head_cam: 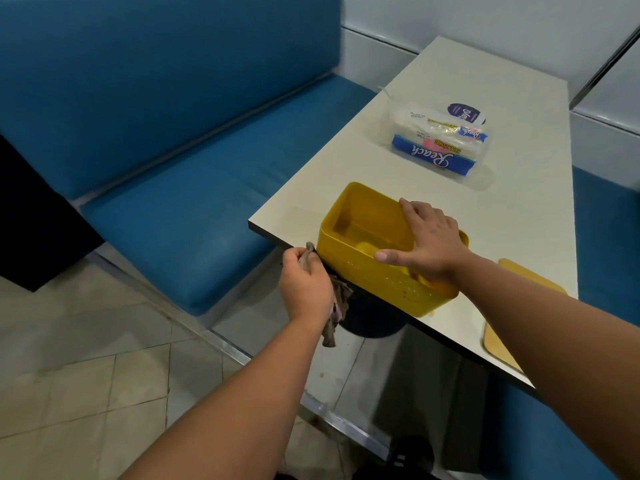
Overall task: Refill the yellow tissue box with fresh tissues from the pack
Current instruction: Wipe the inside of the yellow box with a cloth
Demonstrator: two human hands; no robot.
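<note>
A rectangular yellow plastic tissue box (377, 251) sits lidless just right of the frame's centre, at the near corner of a long off-white laminate table (519, 161), with its near side at or slightly past the table's edge. Its open cavity shows a bare yellow floor, and its front wall is dotted with small holes.

The right hand (427, 239) lies across the box's right half, palm down, fingers straight and spread over the far rim, thumb stretched leftward along the near rim; it rests on the box rather than curling round it.

The left hand (306, 284), just left of the box and below the table edge, is closed around a crumpled grey-brown rag (334, 306). One end of the rag pokes up between the fingers beside the box's left corner, and the rest dangles beneath the wrist.

Higher up, right of centre, a clear plastic pack of white tissues with blue "Reach" lettering (436, 147) lies on the table, well apart from the box. A flat yellow rounded-corner lid (519, 306) lies on the table at the right, partly hidden by the right forearm.

A blue padded bench (156, 133) fills the upper left, and pale floor tiles (86, 375) fill the lower left.
</note>
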